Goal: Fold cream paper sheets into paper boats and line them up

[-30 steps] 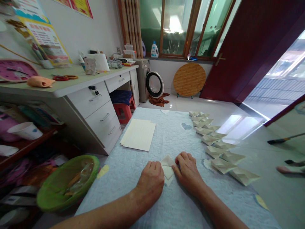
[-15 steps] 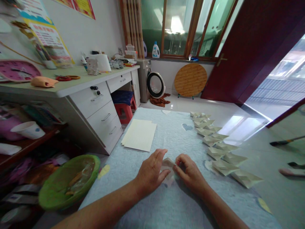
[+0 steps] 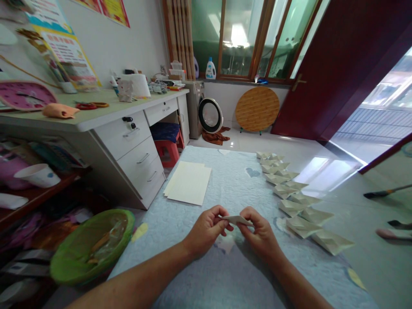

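A small folded piece of cream paper (image 3: 236,219) is stretched between my two hands, above the light-blue cloth (image 3: 231,180). My left hand (image 3: 209,229) pinches its left end between thumb and fingers. The right end is gripped by my right hand (image 3: 259,231) in the same way. To the right, folded paper boats (image 3: 304,226) stand in a long double row along the cloth's edge. A stack of flat cream paper sheets (image 3: 188,182) lies beyond my left hand.
Left of the cloth stands a green basket (image 3: 125,223) with a plastic bag inside. A white desk (image 3: 128,154) with drawers runs along the left wall, a red stool (image 3: 169,150) under it. Farther back are a washing machine (image 3: 194,116) with its door open and a round wooden tabletop (image 3: 257,107).
My left hand's fingers, raised and spread before, have closed on the left end of the folded paper. The paper now lies flatter and more level between both hands.
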Demonstrator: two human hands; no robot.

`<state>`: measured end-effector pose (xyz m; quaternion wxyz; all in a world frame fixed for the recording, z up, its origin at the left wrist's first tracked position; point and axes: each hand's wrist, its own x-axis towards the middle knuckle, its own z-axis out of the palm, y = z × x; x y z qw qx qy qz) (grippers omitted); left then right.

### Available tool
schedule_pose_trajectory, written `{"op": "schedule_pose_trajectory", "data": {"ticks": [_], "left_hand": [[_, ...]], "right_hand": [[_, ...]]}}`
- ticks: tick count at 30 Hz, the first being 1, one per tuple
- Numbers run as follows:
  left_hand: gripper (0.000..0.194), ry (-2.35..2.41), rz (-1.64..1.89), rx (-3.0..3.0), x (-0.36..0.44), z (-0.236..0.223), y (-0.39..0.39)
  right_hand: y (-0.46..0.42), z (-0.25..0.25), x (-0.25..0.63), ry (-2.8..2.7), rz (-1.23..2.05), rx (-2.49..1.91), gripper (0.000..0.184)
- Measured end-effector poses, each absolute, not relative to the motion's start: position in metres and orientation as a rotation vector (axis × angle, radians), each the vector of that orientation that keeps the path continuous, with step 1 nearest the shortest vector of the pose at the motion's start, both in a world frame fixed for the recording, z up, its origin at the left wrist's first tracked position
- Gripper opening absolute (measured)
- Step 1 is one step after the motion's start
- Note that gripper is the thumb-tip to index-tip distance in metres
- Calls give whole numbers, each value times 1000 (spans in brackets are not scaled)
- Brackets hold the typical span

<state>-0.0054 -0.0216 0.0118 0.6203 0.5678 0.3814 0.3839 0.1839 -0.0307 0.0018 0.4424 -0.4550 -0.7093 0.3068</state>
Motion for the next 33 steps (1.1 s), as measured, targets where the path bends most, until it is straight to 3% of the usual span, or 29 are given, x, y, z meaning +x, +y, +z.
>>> {"op": "schedule_pose_trajectory", "data": {"ticks": [3, 8, 14, 19, 25, 33], "left_hand": [[14, 980, 934, 1532, -6, 10, -22], [35, 1098, 1057, 2029, -9, 9, -24], [11, 1143, 921, 2617, -4, 12, -28], [17, 1122, 574, 2815, -4, 10, -27], [11, 1142, 442, 2800, -7, 10, -29], [6, 1147, 413, 2619, -12, 11, -30]], "right_hand": [[-32, 3, 184, -1848, 589, -1096, 14], [-34, 5, 188, -2051, 81, -1233, 17], [-36, 0, 182, -2293, -222, -1321, 17], [-38, 0, 181, -2393, -29, -1292, 12], [-34, 3, 201, -2307, 358, -1293, 19], [-31, 7, 214, -2332, 524, -1275, 16]]}}
